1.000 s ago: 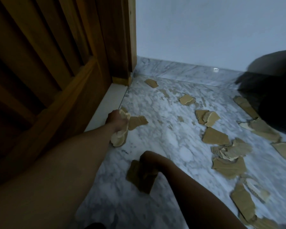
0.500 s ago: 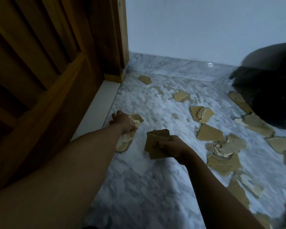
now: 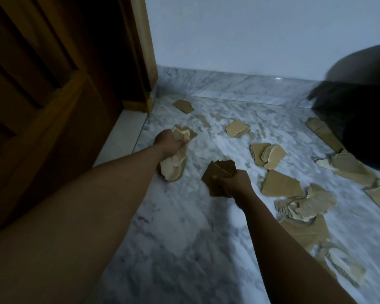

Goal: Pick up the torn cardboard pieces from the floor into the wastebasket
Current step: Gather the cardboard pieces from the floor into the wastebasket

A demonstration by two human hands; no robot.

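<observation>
Both hands full of torn cardboard.
Left hand [image 3: 168, 143] grips pale, crumpled scraps [image 3: 173, 165]; right hand [image 3: 234, 183] clamps flat brown pieces [image 3: 219, 170]; more lie along the floor's [image 3: 184, 227] right edge.

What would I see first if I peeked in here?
Two bare arms reach out with fists full of torn cardboard: the left hand grips a pale bunch beside the wooden door, the right hand a darker stack in the middle. More brown pieces lie scattered on the marble floor to the right, up to a big dark shape by the wall, probably the wastebasket.
</observation>
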